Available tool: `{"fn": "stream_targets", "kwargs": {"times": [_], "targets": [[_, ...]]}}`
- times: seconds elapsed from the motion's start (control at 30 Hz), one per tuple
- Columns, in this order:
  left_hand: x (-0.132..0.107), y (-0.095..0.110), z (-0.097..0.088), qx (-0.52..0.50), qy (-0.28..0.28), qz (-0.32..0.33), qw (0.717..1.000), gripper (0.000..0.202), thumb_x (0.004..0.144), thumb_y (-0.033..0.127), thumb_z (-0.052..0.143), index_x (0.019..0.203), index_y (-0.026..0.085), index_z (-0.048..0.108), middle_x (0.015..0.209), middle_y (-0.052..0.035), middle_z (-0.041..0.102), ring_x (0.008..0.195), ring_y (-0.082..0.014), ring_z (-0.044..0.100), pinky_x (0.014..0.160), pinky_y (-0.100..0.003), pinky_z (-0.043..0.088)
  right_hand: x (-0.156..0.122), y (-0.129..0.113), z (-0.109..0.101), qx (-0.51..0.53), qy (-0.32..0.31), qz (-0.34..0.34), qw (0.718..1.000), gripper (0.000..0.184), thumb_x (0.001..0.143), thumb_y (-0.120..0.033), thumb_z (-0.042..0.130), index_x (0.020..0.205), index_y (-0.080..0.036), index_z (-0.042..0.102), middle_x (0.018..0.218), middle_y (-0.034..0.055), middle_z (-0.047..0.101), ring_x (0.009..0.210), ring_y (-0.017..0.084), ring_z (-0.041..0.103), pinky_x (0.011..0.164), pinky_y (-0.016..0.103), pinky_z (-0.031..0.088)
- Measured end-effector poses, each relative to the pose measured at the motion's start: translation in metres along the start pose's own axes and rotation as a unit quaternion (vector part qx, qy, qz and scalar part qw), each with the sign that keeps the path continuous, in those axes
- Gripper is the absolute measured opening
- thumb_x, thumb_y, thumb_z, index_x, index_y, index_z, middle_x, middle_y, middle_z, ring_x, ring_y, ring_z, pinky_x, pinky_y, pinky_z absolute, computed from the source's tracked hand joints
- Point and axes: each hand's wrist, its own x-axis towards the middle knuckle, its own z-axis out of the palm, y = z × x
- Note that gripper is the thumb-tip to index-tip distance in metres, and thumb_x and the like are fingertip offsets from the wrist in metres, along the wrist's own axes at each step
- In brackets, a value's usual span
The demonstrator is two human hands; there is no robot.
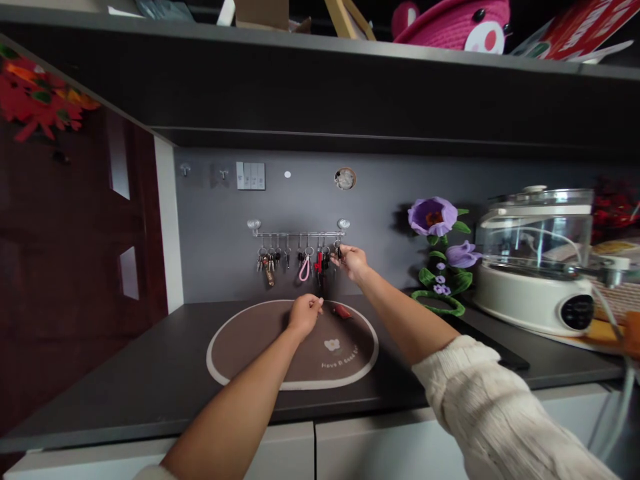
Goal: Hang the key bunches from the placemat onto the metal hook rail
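Note:
At the right end of the hook rail (pixel 300 234) on the grey wall, my right hand (pixel 354 261) pinches a bunch of keys (pixel 338 251) by its ring at the last hook. My left hand (pixel 305 316) is lower, over the oval brown mat (pixel 250 340), its fingers closed together; whether anything is in them I cannot make out. A small dark red object (pixel 342 311) lies on the mat just right of it. Several other key bunches (pixel 270 260) hang along the rail, one with a pink loop (pixel 305 269) and one with a red tag (pixel 319 262).
Purple artificial flowers (pixel 433 217) and a white appliance with a clear top (pixel 533 267) stand on the counter (pixel 150 373) at right. Overhead runs a dark shelf (pixel 320 87) carrying a pink basket (pixel 450 27). A dark red door (pixel 80 267) is at left.

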Motion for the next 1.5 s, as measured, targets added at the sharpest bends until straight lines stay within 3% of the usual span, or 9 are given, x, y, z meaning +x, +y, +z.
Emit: {"fn": "stream_targets", "kwargs": {"times": [0.33,0.97,1.23,1.5], "targets": [[0.001,-0.004,0.001,0.022,0.008,0.017,1.0,0.028,0.072,0.037,0.043,0.061,0.015,0.055,0.059,-0.0026,0.059,0.051,-0.0099,0.05,0.051,-0.021,0.035,0.022,0.009,0.004,0.034,0.066,0.032,0.997,0.009,0.075,-0.01,0.047,0.066,-0.014,0.046,0.045,-0.0036,0.049,0.04,0.006,0.051,0.045,0.02,0.049],[0.001,-0.002,0.0,0.009,0.004,0.01,1.0,0.027,0.071,0.037,0.043,0.061,0.014,0.055,0.06,-0.003,0.059,0.051,-0.01,0.05,0.051,-0.022,0.035,0.027,0.034,-0.01,-0.01,0.062,0.008,0.998,0.011,0.07,-0.009,0.05,0.061,-0.014,0.048,0.042,-0.0049,0.047,0.037,0.005,0.044,0.041,0.017,0.042],[0.003,-0.004,0.001,-0.005,-0.001,0.005,1.0,0.025,0.071,0.035,0.044,0.063,0.013,0.055,0.059,-0.003,0.059,0.05,-0.0095,0.05,0.05,-0.021,0.035,0.016,0.037,-0.02,-0.029,0.054,0.009,0.998,0.014,0.068,-0.006,0.048,0.057,-0.016,0.047,0.041,-0.0063,0.043,0.037,0.004,0.041,0.044,0.017,0.04],[0.001,-0.001,-0.001,-0.004,-0.008,0.009,1.0,0.019,0.07,0.029,0.047,0.067,0.013,0.056,0.06,-0.0028,0.059,0.052,-0.0092,0.05,0.052,-0.021,0.036,-0.007,0.039,-0.031,-0.049,0.063,0.027,0.996,0.014,0.065,-0.003,0.049,0.062,-0.016,0.05,0.05,-0.0031,0.05,0.045,0.005,0.048,0.05,0.017,0.042]]}}
